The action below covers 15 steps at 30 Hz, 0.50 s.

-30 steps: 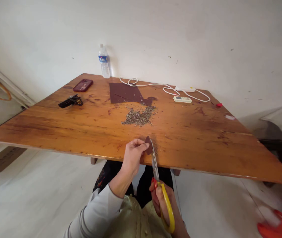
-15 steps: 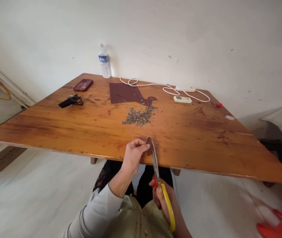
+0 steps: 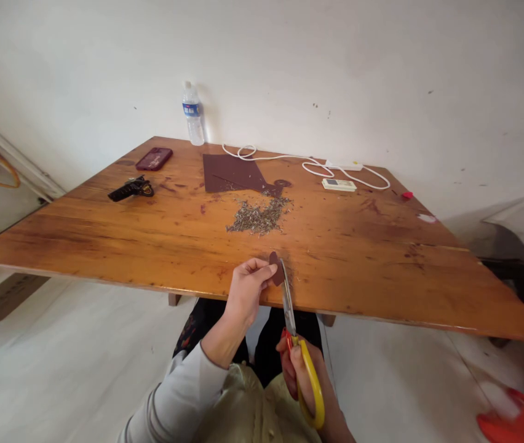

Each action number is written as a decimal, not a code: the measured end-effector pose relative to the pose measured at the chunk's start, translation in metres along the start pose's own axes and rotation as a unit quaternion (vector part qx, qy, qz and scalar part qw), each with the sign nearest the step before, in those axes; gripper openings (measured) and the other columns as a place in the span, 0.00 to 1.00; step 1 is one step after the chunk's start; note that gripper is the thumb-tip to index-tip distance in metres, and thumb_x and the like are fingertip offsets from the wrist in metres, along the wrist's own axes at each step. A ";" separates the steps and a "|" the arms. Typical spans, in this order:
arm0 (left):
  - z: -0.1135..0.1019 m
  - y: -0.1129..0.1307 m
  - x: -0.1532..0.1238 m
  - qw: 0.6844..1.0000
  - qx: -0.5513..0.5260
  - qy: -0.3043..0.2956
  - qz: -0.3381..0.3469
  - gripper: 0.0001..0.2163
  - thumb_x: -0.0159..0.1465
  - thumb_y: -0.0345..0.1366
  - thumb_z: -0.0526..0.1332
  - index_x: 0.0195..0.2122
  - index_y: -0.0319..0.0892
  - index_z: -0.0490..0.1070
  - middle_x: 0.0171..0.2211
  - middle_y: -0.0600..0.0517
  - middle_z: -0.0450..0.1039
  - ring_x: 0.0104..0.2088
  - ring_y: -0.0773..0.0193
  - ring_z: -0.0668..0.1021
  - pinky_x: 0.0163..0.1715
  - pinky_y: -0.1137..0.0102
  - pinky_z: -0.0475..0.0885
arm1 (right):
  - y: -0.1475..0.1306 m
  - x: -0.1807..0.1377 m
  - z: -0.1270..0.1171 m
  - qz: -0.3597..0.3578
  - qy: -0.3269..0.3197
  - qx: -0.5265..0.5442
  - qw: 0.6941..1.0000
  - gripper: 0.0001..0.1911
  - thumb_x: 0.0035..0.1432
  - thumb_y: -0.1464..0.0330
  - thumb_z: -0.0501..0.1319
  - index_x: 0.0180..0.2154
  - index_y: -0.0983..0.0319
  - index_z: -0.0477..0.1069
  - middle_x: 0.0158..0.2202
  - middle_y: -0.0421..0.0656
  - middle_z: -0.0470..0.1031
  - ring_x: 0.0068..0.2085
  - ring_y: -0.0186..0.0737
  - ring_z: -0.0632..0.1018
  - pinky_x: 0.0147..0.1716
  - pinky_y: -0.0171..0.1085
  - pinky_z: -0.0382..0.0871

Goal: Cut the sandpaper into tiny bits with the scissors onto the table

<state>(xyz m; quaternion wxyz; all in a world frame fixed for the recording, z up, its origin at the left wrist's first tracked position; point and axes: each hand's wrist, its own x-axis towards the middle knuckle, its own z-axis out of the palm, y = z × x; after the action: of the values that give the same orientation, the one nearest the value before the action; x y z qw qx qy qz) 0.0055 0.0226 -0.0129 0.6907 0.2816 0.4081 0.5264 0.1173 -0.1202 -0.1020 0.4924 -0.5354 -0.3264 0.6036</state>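
At the far left stands an orange ring (image 3: 1, 161) by the wall, with a brown cardboard box (image 3: 8, 297) on the floor below the edge of the wooden surface (image 3: 151, 240). On the left part of that surface lies a small black item (image 3: 130, 189), too indistinct to name, and just behind it a dark red phone case (image 3: 154, 159) with pale marks. A clear plastic bottle (image 3: 192, 123) with a blue label stands upright at the rear edge, near the wall.

To its right a dark brown sheet (image 3: 229, 172) lies flat. In front of the sheet, the left hand (image 3: 246, 288) reaches over the near edge, its grip narrow, thumb and fingers pinching a small brown piece (image 3: 277, 271) with a rounded top. Beyond that hand is a loose heap of fine clippings (image 3: 257, 216), close to the sheet.

The scissors (image 3: 291, 323) point away from the body, blades alongside the piece's right edge; the right hand (image 3: 305, 378) has its grip closed around their red and yellow handles. Farther right, a white cable (image 3: 285, 157) runs along the rear to a white power strip (image 3: 345, 165), behind a pale remote control (image 3: 338, 185). A red scrap (image 3: 407, 195) lies near the right edge.
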 end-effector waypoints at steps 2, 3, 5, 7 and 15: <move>0.000 0.001 0.000 1.000 -0.015 -0.003 0.000 0.18 0.42 0.40 0.81 0.17 0.42 0.72 0.20 0.56 0.71 0.25 0.68 0.73 0.32 0.70 0.68 | 0.006 0.002 -0.002 -0.024 0.004 -0.002 1.000 0.41 0.54 0.25 0.61 0.35 0.58 0.73 0.17 0.27 0.52 0.17 0.30 0.50 0.15 0.33 0.43; 0.000 0.002 0.000 1.000 -0.022 -0.001 -0.001 0.18 0.42 0.41 0.82 0.18 0.42 0.72 0.20 0.55 0.71 0.26 0.68 0.73 0.32 0.71 0.69 | 0.009 0.003 -0.005 -0.036 0.002 -0.007 0.999 0.41 0.55 0.26 0.61 0.36 0.58 0.74 0.17 0.28 0.53 0.17 0.30 0.50 0.16 0.34 0.43; 0.000 0.002 0.001 0.999 -0.035 0.005 -0.004 0.18 0.41 0.40 0.82 0.19 0.42 0.73 0.22 0.55 0.72 0.26 0.69 0.74 0.32 0.72 0.68 | 0.014 0.005 -0.011 -0.050 -0.009 -0.031 0.998 0.41 0.57 0.27 0.61 0.39 0.60 0.76 0.19 0.29 0.55 0.19 0.31 0.51 0.18 0.34 0.45; 0.000 0.002 0.002 0.999 -0.047 0.011 -0.003 0.18 0.40 0.40 0.83 0.19 0.42 0.74 0.22 0.56 0.73 0.26 0.70 0.73 0.31 0.72 0.68 | 0.019 0.007 -0.017 -0.064 0.002 -0.051 0.997 0.42 0.57 0.27 0.60 0.39 0.60 0.77 0.21 0.30 0.56 0.21 0.31 0.52 0.19 0.34 0.45; 0.002 0.002 0.004 0.998 -0.054 0.004 0.010 0.17 0.39 0.42 0.84 0.20 0.42 0.78 0.22 0.55 0.76 0.26 0.70 0.73 0.32 0.73 0.68 | 0.031 0.010 -0.022 -0.063 0.012 -0.053 0.997 0.35 0.59 0.33 0.66 0.38 0.60 0.77 0.19 0.27 0.50 0.20 0.30 0.48 0.19 0.35 0.41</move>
<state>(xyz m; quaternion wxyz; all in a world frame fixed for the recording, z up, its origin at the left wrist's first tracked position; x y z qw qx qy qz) 0.0066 0.0267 -0.0113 0.6981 0.2459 0.3788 0.5556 0.1312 -0.1235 -0.1387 0.5045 -0.5462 -0.3852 0.5466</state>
